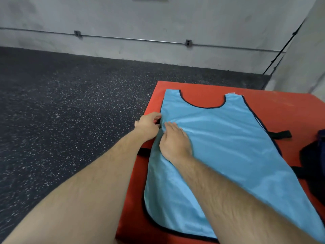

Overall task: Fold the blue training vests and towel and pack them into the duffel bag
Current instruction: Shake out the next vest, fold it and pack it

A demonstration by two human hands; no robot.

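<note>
A light blue training vest (228,138) with dark trim lies spread flat on a red padded box (281,106), neck opening at the far end. My left hand (148,125) pinches the vest's left edge at the side, fingers curled round the trim. Beside it, my right hand (174,140) rests on the cloth with its fingers flat, just inside that same edge. A dark bag (314,155) shows partly at the right edge of the view, and only a part of it is visible. No towel is in view.
The red box stands on a dark speckled rubber floor (70,111), close to a grey concrete wall (158,23) with a thin pipe along it. Black straps (279,134) stick out from under the vest on both sides. The box's left edge drops to the floor.
</note>
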